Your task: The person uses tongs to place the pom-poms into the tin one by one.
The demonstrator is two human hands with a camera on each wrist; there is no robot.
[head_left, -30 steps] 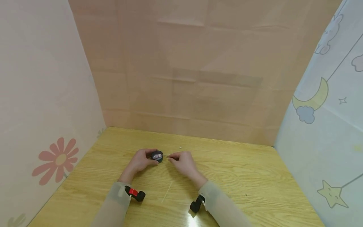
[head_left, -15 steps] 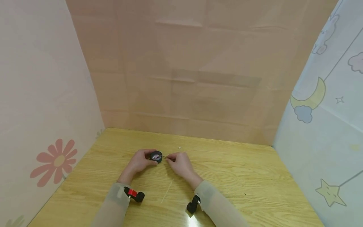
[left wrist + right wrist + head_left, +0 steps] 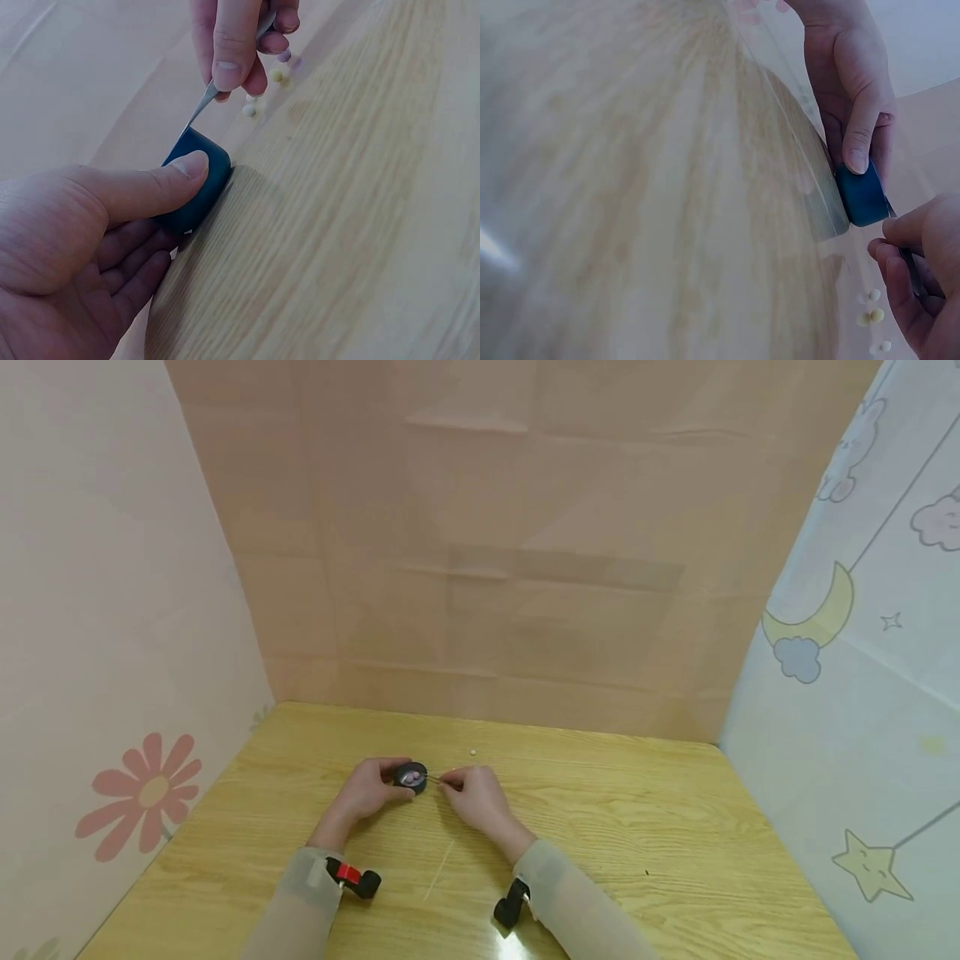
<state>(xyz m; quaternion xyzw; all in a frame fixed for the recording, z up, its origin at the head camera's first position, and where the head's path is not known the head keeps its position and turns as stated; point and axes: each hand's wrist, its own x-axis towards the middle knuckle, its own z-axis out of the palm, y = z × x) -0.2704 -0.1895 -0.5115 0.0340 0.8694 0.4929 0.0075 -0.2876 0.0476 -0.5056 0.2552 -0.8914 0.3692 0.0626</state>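
**Gripping one container, pinching one pair of tweezers**

Nearest the head camera, two pale sleeves (image 3: pixel 292 906) reach forward over one wooden table (image 3: pixel 585 827), a black wrist camera (image 3: pixel 367 883) at each cuff, the left one marked in red. Beyond them, two bare hands face each other, left of the table's middle. The left hand (image 3: pixel 367 789) grasps the single dark blue container (image 3: pixel 214 176), its thumb laid along the outer wall. The right hand (image 3: pixel 480 797), wrist angled inward, pinches one pair of metal tweezers (image 3: pixel 198 111), their tips at the container's mouth; whether they grip anything is unclear. Pale pieces show inside, too small to count. Just past the right fingers lie at least four beads (image 3: pixel 275 76): one purple, one yellow, two white, one of these partly hidden. Three walls (image 3: pixel 487 635) stand behind and beside: brown at back, flowered left, moon and star right.
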